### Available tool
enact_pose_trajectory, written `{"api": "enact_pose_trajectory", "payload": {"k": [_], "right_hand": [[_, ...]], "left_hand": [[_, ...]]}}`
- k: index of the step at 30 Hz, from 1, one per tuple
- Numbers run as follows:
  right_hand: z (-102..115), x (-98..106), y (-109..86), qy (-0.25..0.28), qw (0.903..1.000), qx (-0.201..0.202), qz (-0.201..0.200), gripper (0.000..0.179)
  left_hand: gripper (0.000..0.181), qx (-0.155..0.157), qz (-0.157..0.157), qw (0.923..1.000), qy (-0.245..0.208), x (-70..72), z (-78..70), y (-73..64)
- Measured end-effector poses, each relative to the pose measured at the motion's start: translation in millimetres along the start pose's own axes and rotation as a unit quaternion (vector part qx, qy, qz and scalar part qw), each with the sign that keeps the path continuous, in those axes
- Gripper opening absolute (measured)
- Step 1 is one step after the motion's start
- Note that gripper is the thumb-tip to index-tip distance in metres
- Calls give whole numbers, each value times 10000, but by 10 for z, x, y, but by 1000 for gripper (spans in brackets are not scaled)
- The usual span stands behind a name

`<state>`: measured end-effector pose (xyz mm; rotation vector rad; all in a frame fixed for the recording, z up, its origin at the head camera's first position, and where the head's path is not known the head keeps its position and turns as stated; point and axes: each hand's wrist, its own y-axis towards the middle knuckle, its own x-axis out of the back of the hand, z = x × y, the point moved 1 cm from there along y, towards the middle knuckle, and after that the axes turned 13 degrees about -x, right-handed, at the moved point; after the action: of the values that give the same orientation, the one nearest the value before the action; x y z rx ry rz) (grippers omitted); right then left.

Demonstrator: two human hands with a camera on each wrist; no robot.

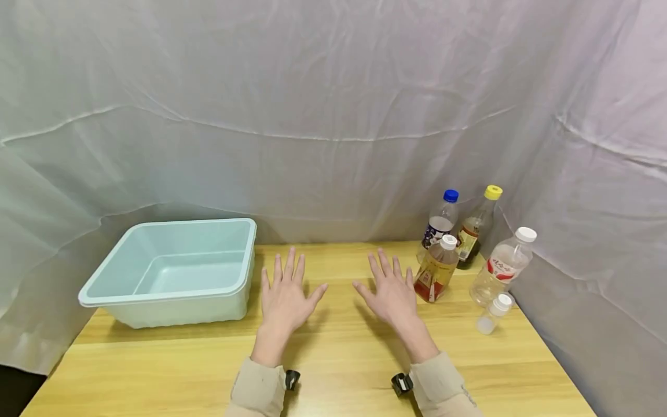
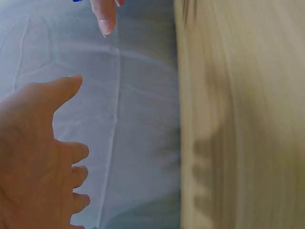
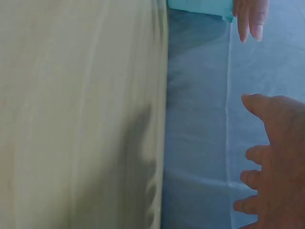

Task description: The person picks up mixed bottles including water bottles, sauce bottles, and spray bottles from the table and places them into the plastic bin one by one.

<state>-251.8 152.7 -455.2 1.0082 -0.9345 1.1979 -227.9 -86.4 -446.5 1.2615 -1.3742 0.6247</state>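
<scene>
My left hand (image 1: 285,302) is held palm down above the table with its fingers spread, just right of a pale blue plastic basin (image 1: 172,313). My right hand (image 1: 392,296) mirrors it, fingers spread and nothing in it. Closest to the right fingertips stands a bottle (image 1: 436,272) with a white cap and a yellow and red label. In the left wrist view the left hand (image 2: 38,152) shows a raised thumb and bent-looking fingertips above the wood, casting a shadow. The right wrist view has the right hand (image 3: 286,157) likewise over its shadow.
Behind that bottle stand a blue-capped bottle (image 1: 440,225) and a yellow-capped bottle (image 1: 476,229) with dark liquid. Farther right are a clear white-capped bottle (image 1: 504,266) and a small clear bottle (image 1: 494,314). Grey cloth (image 1: 333,179) hangs behind and beside the wooden table (image 1: 339,370).
</scene>
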Motion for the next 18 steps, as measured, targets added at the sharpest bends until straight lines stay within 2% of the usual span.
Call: {"api": "enact_pose_trajectory", "payload": {"k": [8, 14, 18], "right_hand": [[54, 116, -33, 277, 9992, 88, -286, 86], [99, 191, -62, 499, 9964, 205, -648, 86], [150, 246, -84, 785, 9927, 312, -860, 85]], "left_hand": [[91, -157, -257, 9995, 20, 122, -74, -11], [90, -247, -468, 9985, 127, 205, -144, -16], [89, -334, -717, 9967, 182, 315, -187, -20]]}}
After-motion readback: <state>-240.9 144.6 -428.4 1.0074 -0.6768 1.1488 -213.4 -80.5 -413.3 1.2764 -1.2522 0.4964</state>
